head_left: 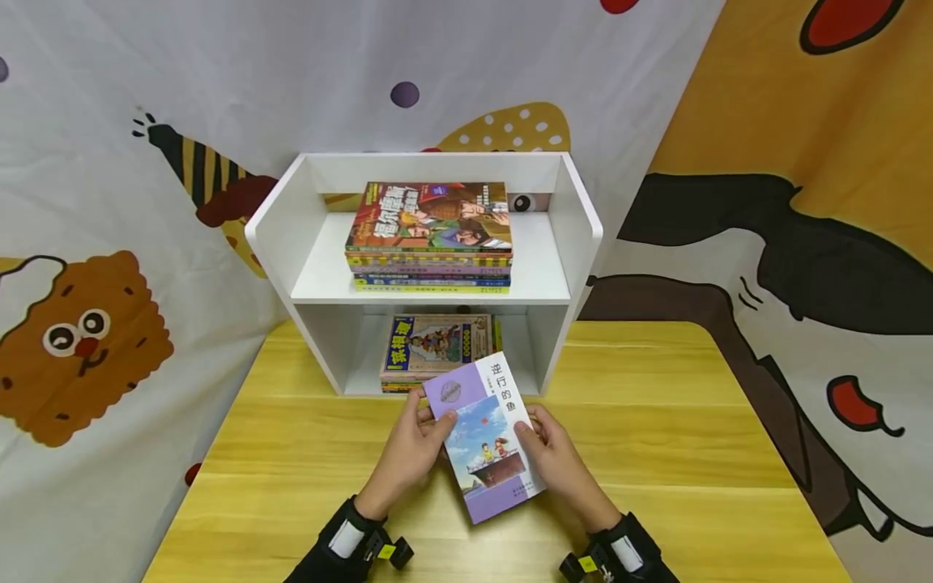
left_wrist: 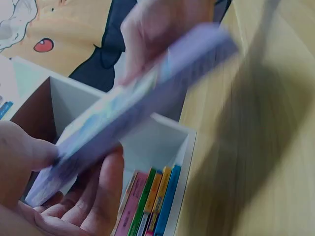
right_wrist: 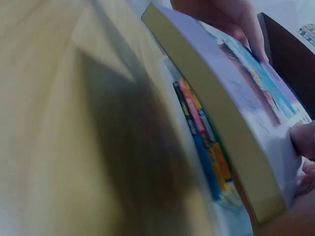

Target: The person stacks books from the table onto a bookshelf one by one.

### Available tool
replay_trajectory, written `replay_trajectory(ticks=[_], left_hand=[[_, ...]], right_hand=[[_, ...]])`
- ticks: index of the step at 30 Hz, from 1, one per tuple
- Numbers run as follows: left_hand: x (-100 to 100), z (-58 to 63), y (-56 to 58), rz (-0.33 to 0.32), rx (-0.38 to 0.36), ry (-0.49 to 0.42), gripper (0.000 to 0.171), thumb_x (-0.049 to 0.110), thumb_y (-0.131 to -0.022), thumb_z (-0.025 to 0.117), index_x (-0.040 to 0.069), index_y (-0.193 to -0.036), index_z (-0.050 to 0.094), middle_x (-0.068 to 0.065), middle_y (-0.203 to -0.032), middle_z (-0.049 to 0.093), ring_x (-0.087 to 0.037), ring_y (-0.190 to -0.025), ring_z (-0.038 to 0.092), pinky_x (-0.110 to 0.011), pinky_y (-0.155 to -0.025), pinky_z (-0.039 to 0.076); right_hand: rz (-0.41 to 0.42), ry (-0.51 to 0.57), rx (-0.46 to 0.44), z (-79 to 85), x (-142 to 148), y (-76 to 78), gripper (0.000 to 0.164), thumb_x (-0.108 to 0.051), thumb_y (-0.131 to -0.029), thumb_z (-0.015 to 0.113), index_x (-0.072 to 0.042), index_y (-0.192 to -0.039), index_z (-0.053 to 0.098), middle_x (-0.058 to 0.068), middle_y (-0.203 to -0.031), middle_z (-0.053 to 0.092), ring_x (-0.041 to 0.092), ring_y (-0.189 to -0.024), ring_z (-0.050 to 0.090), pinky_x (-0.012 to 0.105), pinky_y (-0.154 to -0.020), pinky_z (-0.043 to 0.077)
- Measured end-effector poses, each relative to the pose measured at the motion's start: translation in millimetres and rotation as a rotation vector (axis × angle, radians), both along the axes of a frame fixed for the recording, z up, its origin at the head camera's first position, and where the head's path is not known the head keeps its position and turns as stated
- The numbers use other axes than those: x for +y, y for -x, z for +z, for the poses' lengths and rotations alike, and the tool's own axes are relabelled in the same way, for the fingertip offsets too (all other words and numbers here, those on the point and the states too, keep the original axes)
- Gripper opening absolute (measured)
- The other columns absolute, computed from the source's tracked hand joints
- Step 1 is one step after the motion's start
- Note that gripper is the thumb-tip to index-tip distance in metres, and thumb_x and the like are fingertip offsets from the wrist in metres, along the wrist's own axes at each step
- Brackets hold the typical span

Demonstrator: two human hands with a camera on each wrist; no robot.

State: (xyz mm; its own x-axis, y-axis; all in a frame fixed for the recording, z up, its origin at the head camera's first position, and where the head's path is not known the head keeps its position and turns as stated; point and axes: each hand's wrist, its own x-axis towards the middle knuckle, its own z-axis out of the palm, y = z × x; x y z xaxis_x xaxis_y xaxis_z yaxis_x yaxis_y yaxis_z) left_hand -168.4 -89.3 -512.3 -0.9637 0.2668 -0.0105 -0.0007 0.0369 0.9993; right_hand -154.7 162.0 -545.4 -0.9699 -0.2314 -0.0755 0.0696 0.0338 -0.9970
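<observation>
A purple and white book (head_left: 490, 441) with a picture of two figures on a boat is held tilted above the table, front cover up. My left hand (head_left: 414, 445) grips its left edge, thumb on the cover and fingers beneath. On the opposite edge, my right hand (head_left: 555, 453) pinches the book with the thumb on top. The left wrist view shows the purple spine (left_wrist: 147, 110) between the left thumb and curled fingers. In the right wrist view the page edges (right_wrist: 216, 118) face the camera.
Beyond the hands stands a white two-tier shelf (head_left: 430, 298). Its upper level holds a stack of books (head_left: 430, 227); another stack (head_left: 437, 348) lies on the lower level, partly behind the held book. The wooden table (head_left: 641, 405) extends to both sides, before a cartoon-printed cloth (head_left: 219, 65).
</observation>
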Motion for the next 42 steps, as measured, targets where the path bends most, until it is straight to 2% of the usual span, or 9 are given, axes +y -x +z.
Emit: replay_trajectory(ticks=[5,8,12,18,26,29,34,37,42], left_hand=[[-11,11.9,2.6,0.004,0.09,0.08,0.054,0.026,-0.095,0.056,0.018,-0.142,0.031,-0.014,-0.101,0.065,-0.038,-0.064,0.062,-0.041,-0.052,0.055],[-14,16.4,0.9,-0.061,0.182,0.168,0.049,0.026,-0.095,0.057,0.021,-0.14,0.038,-0.01,-0.098,0.065,-0.026,-0.067,0.064,-0.04,-0.054,0.055],[-13,20.2,-3.2,-0.146,0.195,0.183,0.04,0.027,-0.096,0.054,0.021,-0.135,0.046,-0.012,-0.09,0.062,-0.025,-0.063,0.063,-0.04,-0.05,0.055],[-14,19.8,-3.1,-0.031,0.153,0.135,0.035,0.026,-0.096,0.055,0.022,-0.13,0.047,-0.014,-0.093,0.058,-0.028,-0.067,0.061,-0.041,-0.052,0.055],[-21,1.7,8.4,0.069,0.149,0.021,0.035,0.028,-0.095,0.055,0.018,-0.127,0.044,-0.017,-0.092,0.063,-0.029,-0.066,0.064,-0.047,-0.051,0.055],[-23,3.6,7.3,0.09,0.152,-0.033,0.035,0.025,-0.097,0.052,0.015,-0.129,0.042,-0.02,-0.095,0.061,-0.031,-0.066,0.064,-0.047,-0.051,0.055],[-26,12.8,1.9,0.083,0.144,-0.109,0.039,0.017,-0.1,0.046,0.013,-0.137,0.035,-0.025,-0.098,0.058,-0.036,-0.066,0.063,-0.049,-0.05,0.054],[-26,12.2,1.9,0.083,0.131,-0.112,0.043,0.017,-0.1,0.045,0.018,-0.14,0.03,-0.026,-0.102,0.057,-0.036,-0.067,0.063,-0.05,-0.051,0.054],[-30,-7.6,8.6,0.132,0.127,-0.103,0.05,0.025,-0.101,0.044,0.029,-0.145,0.02,-0.023,-0.112,0.053,-0.035,-0.077,0.063,-0.062,-0.062,0.051]], right_hand=[[0.067,-0.156,0.135,36.6,12,1.9,0.028,-0.019,-0.099,0.05,-0.013,-0.126,0.054,0.017,-0.092,0.067,0.031,-0.068,0.066,0.044,-0.055,0.056],[0.174,-0.261,0.191,47.1,19,6.9,0.03,-0.021,-0.099,0.049,-0.019,-0.129,0.054,0.013,-0.092,0.066,0.025,-0.068,0.066,0.04,-0.055,0.056],[0.252,-0.266,0.171,50.7,26,16.1,0.033,-0.029,-0.097,0.052,-0.024,-0.13,0.055,0.011,-0.096,0.068,0.026,-0.068,0.067,0.041,-0.053,0.056],[0.058,-0.121,0.073,49.7,31,22.5,0.037,-0.037,-0.093,0.058,-0.019,-0.125,0.059,0.015,-0.104,0.068,0.034,-0.075,0.067,0.046,-0.057,0.056],[-0.297,-0.017,0.092,51.0,12,14.8,0.046,-0.04,-0.09,0.061,-0.026,-0.132,0.051,0.015,-0.108,0.064,0.03,-0.085,0.064,0.033,-0.064,0.055],[-0.297,0.007,0.091,47.0,1,3.7,0.058,-0.034,-0.09,0.062,-0.027,-0.142,0.037,0.015,-0.115,0.062,0.028,-0.083,0.066,0.036,-0.06,0.056],[-0.174,0.101,0.096,44.0,-14,-17.0,0.083,-0.015,-0.093,0.059,-0.032,-0.151,0.003,0.021,-0.131,0.049,0.033,-0.087,0.066,0.048,-0.059,0.056],[-0.156,0.118,0.087,46.4,-17,-22.7,0.083,-0.012,-0.093,0.059,-0.036,-0.151,0.004,0.017,-0.135,0.045,0.035,-0.083,0.066,0.053,-0.055,0.054],[-0.124,0.093,0.051,26.0,-15,-18.6,0.081,-0.016,-0.088,0.066,-0.033,-0.15,0.016,0.012,-0.136,0.043,0.042,-0.075,0.063,0.057,-0.055,0.053]])
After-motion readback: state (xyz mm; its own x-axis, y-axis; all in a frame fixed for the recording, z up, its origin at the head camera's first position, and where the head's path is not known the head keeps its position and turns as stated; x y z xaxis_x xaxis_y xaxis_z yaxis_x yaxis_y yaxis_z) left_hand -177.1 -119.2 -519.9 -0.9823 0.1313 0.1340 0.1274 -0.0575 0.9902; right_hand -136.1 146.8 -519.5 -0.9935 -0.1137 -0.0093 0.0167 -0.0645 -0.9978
